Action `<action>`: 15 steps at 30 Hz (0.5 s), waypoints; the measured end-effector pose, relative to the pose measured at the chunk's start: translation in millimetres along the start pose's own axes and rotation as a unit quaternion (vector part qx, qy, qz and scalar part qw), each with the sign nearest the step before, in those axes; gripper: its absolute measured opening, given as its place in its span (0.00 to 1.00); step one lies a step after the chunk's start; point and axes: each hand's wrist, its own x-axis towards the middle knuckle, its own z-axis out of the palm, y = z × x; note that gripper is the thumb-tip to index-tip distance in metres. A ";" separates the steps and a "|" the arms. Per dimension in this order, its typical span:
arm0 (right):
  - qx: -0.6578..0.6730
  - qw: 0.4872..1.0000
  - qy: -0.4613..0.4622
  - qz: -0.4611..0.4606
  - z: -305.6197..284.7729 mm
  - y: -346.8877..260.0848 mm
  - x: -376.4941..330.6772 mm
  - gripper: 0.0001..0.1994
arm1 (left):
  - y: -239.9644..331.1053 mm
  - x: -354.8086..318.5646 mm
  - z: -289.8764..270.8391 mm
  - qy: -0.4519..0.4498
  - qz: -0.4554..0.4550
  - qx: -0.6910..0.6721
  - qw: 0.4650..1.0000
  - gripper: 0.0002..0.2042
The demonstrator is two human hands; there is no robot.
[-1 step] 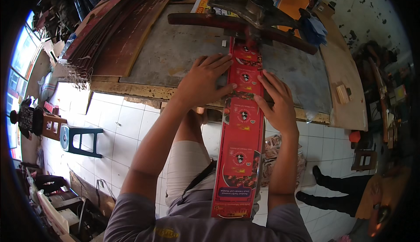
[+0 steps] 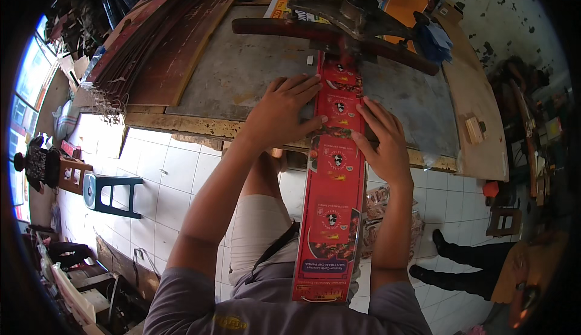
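Observation:
A long, stiff strip of red printed packaging (image 2: 330, 196) runs from beneath a dark metal press (image 2: 345, 38) across the table's front edge and down toward my lap. My left hand (image 2: 284, 110) lies along the strip's left edge, fingers stretched forward and the thumb resting on the print. On the opposite edge rests my right hand (image 2: 382, 138), its fingers extended along the side and its thumb near the strip's surface. Both hands are open and lie lightly against the strip. The strip's far end is hidden under the press.
The grey tabletop (image 2: 236, 75) has a worn wooden front edge. Stacked brown boards (image 2: 163, 50) lie at its left. A green stool (image 2: 115, 194) stands on the tiled floor. Below my right arm sits a plastic-wrapped bundle (image 2: 402, 223). Another person's legs (image 2: 466, 259) extend at the right.

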 end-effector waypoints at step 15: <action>0.000 1.000 0.007 -0.014 2.1 1.7 1.1 0.30 | -4.0 -2.3 3.8 0.025 0.022 -0.003 0.999 0.35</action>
